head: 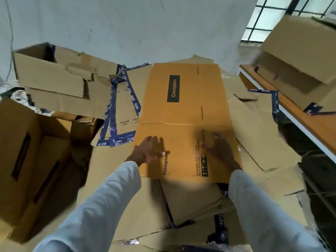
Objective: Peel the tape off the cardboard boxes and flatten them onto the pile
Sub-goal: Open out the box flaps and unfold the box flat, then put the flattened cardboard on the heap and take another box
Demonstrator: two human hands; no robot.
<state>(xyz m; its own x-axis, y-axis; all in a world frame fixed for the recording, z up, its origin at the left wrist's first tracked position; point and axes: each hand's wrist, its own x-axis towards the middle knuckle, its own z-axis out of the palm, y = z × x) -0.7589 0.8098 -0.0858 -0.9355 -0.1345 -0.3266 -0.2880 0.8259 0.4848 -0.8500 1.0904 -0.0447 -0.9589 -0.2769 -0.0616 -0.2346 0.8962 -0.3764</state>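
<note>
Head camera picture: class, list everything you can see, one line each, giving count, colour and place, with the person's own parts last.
Flattened Crompton box: one, orange-brown, centre, on top of the pile.
Pile of flattened cardboard: count unclear, brown, under and around the Crompton box.
Blue printed tape: several strips, blue and white, on the flattened cardboard left of centre.
Open torn box: one, brown, upper left.
Standing box: one, brown, lower left.
Wooden shelf: one, brown with a white edge, right.
Box on the shelf: one, brown, upper right.
Barred window: one, top right.
Wall: grey-white, behind.
Left hand: flat on the Crompton box, white sleeve.
Right hand: blurred, on the Crompton box, white sleeve.
</note>
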